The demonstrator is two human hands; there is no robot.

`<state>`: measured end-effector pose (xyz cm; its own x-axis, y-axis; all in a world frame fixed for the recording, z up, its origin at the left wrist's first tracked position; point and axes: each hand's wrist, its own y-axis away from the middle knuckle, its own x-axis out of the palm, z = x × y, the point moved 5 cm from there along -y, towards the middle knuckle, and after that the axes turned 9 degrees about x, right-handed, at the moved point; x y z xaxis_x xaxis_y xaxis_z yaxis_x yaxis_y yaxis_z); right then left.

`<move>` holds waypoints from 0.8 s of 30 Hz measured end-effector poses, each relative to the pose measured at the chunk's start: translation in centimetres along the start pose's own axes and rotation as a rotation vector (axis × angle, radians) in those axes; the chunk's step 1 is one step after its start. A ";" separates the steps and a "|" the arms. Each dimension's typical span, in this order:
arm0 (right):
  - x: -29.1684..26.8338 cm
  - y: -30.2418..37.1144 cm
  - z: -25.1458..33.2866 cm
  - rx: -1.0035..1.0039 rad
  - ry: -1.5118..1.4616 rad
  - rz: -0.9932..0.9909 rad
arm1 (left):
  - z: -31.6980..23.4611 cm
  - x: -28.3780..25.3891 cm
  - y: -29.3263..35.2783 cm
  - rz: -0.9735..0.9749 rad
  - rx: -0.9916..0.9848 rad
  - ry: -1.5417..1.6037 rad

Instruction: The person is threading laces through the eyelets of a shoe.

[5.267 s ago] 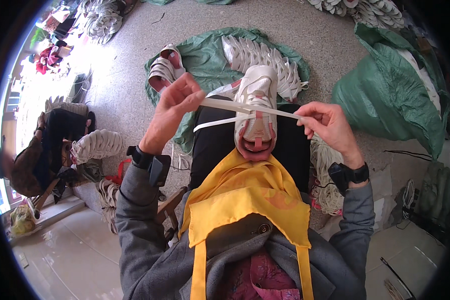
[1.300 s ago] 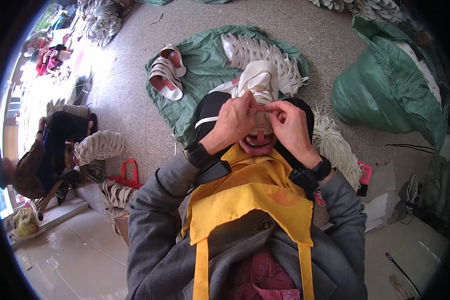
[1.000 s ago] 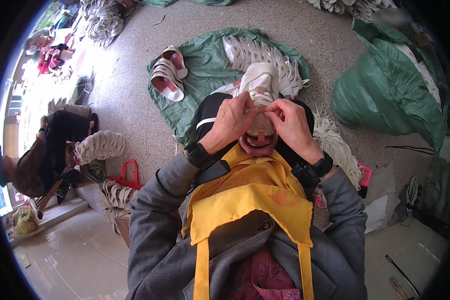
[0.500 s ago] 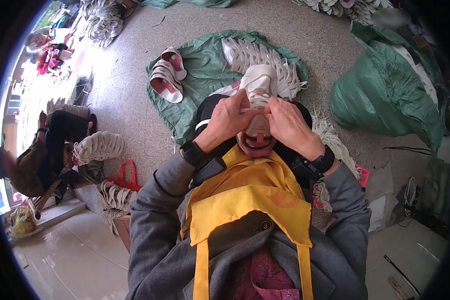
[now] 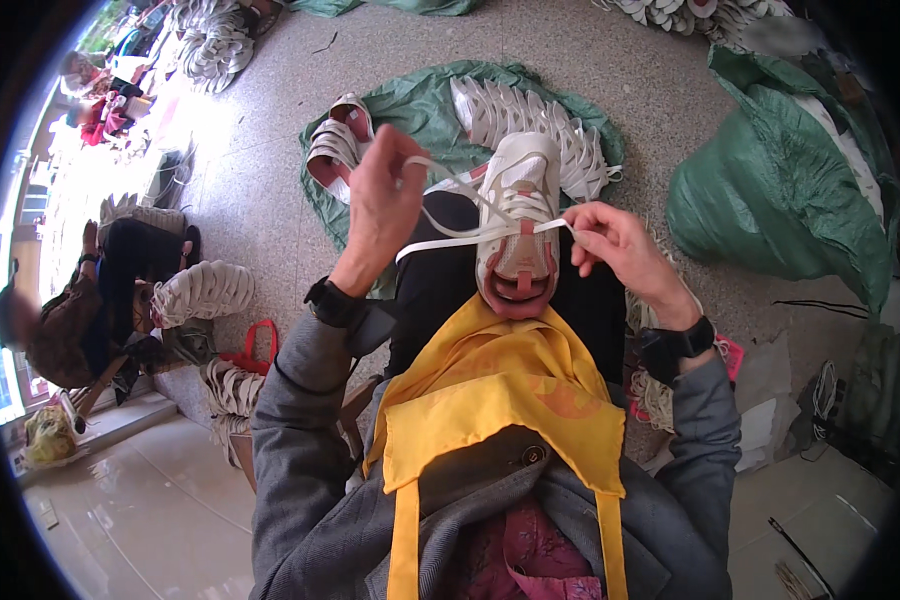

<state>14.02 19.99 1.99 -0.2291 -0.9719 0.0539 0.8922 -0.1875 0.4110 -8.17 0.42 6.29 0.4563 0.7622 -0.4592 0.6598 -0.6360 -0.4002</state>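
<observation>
A white sneaker [image 5: 518, 180] with pink trim rests on my lap, its toe pointing away from me and its heel near my yellow apron [image 5: 490, 400]. White lacing crosses its tongue. My left hand [image 5: 382, 200] is raised to the left of the sneaker, fingers closed on a white shoelace [image 5: 452, 240] that loops down toward the eyelets. To the right, my right hand [image 5: 615, 245] pinches a lace end between thumb and finger, beside the shoe's collar. One stretch of lace runs nearly level across the tongue between the hands.
A green sheet [image 5: 410, 110] on the floor bears a row of white shoe uppers [image 5: 530, 125] and several stacked pink-lined shoes [image 5: 335, 150]. At right stands a bulging green sack [image 5: 760, 190]. Another person [image 5: 80, 310] sits at left beside stacked white shoe parts [image 5: 202, 292] and a red bag [image 5: 255, 348].
Both hands were together over the tongue. Now they are apart, the left drawn up and leftward, the right moved rightward, with the lace stretched out between them.
</observation>
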 end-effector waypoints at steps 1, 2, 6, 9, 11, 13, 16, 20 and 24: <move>0.3 -0.5 -0.6 -0.007 -0.072 0.050 | 0.6 -0.3 -0.3 -0.040 -0.014 0.115; 0.6 -0.8 -1.0 -0.021 -0.166 0.067 | 0.7 -0.6 -0.6 -0.049 -0.021 0.146; 2.1 -1.4 -1.3 -0.060 -0.428 0.134 | 1.1 -1.1 -0.9 -0.084 -0.016 0.214; 0.7 -0.8 -1.9 -0.103 -0.509 0.079 | 1.6 -0.3 -0.5 -0.083 -0.032 0.208; -1.5 0.3 -2.2 -0.126 -0.537 0.008 | 1.5 0.4 0.1 -0.061 -0.006 0.148; -4.5 1.6 -2.6 -0.155 -0.580 -0.089 | 1.1 1.8 0.8 -0.060 0.028 0.143; -9.8 4.6 -4.3 -0.220 -0.692 -0.272 | -0.4 4.0 2.0 0.072 0.038 0.102; -19.9 9.1 -9.2 -0.377 -0.824 -0.534 | -1.3 6.2 3.5 0.284 0.173 -0.009; -26.2 14.7 -12.3 -0.544 -0.873 -0.712 | -1.0 7.2 4.8 0.319 0.187 0.050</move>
<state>37.90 40.92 -4.54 -0.7222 -0.2505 0.6448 0.4616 -0.8687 0.1795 -1.14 2.96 1.91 0.6529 0.5239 -0.5470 0.3613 -0.8502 -0.3830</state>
